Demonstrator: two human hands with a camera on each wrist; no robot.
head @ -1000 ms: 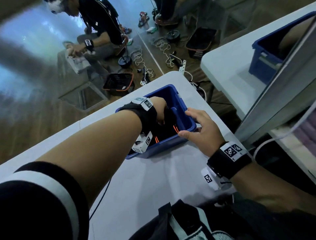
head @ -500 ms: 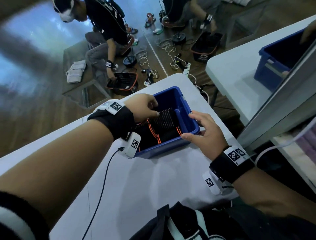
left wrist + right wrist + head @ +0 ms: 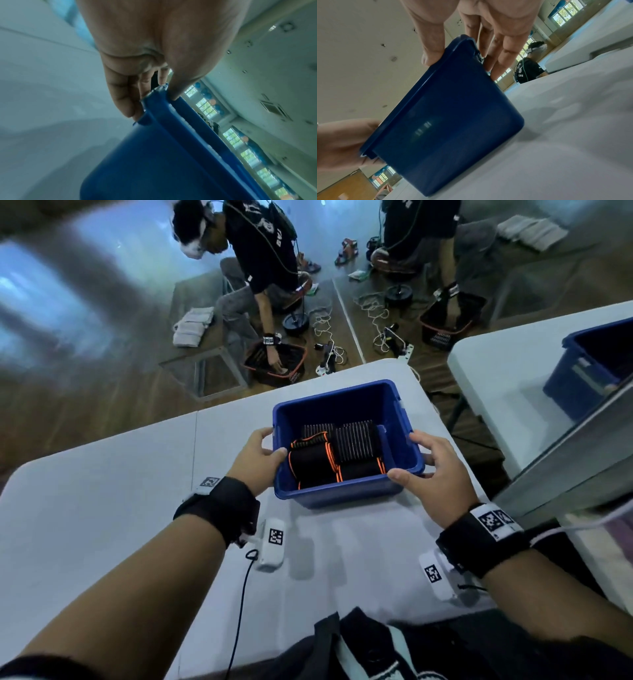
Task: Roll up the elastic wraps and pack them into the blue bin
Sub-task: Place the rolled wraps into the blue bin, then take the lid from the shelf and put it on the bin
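The blue bin (image 3: 346, 494) sits on the white table (image 3: 102, 501) in front of me. Inside it lie several rolled black wraps: one with orange edges (image 3: 310, 463) at the front left, a striped one (image 3: 356, 443) behind it to the right. My left hand (image 3: 260, 457) grips the bin's left rim (image 3: 164, 108), thumb inside and fingers outside. My right hand (image 3: 428, 470) grips the bin's right rim (image 3: 453, 54), thumb on the near corner and fingers curled along the outer wall.
A second white table (image 3: 507, 361) with another blue bin (image 3: 589, 371) stands to the right, beside a grey slanted panel (image 3: 565, 460). Beyond the table's far edge, people crouch over black baskets (image 3: 274, 364) among cables on the wooden floor.
My left hand came out of the bin and took hold of its left rim. My right hand shifted to grip the right rim. The wraps inside are now uncovered.
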